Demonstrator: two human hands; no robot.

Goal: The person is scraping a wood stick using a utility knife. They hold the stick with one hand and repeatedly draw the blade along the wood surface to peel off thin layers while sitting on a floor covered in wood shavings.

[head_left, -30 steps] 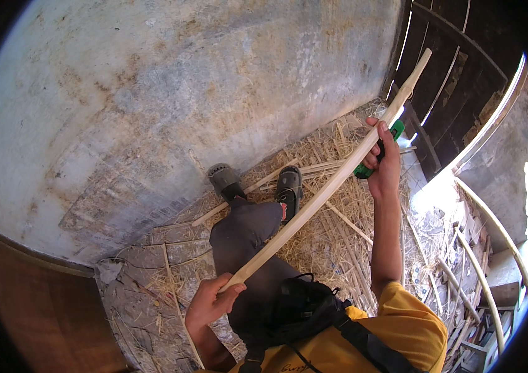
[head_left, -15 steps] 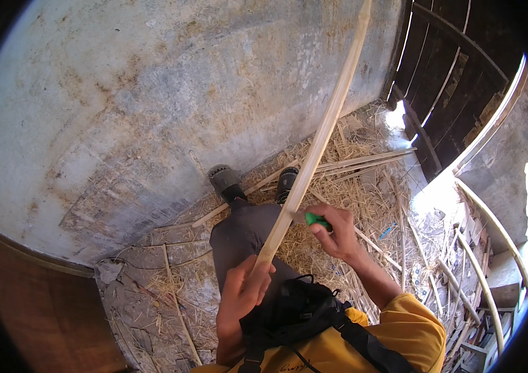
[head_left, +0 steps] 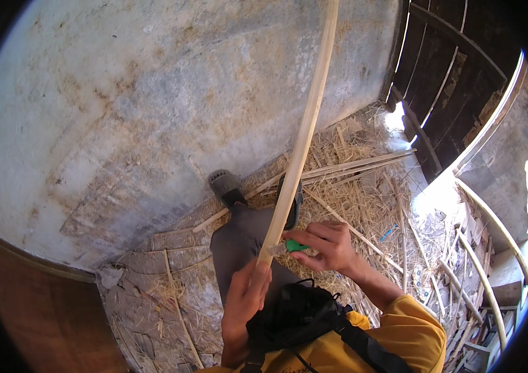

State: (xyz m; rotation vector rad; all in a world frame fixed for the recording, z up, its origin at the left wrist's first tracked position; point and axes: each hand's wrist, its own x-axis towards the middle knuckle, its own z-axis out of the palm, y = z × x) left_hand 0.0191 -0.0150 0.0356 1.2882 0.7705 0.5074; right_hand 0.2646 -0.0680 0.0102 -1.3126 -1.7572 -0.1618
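Observation:
A long, pale bamboo strip [head_left: 304, 140] slants up from my lap past the top of the view. My left hand [head_left: 245, 295] is wrapped around its lower end. In my right hand [head_left: 323, 247] is a knife with a green handle [head_left: 295, 246], gripped between thumb and fingers. The short blade, partly hidden, meets the strip's right side just above my left hand. My index finger stretches along the knife toward the strip. A black bag [head_left: 289, 308] rests at my waist under both hands.
Ahead rises a stained grey wall [head_left: 171, 93]. Shavings [head_left: 351, 199] cover the floor, with a few pale strips [head_left: 357, 165] lying across them. Curved poles [head_left: 484, 280] lean at the right, near dark planks [head_left: 444, 81]. A brown wooden panel [head_left: 34, 298] stands at the lower left.
My right hand with the knife has moved down and left along the strip, closer to my left hand. The strip's upper end has swung left and stands steeper.

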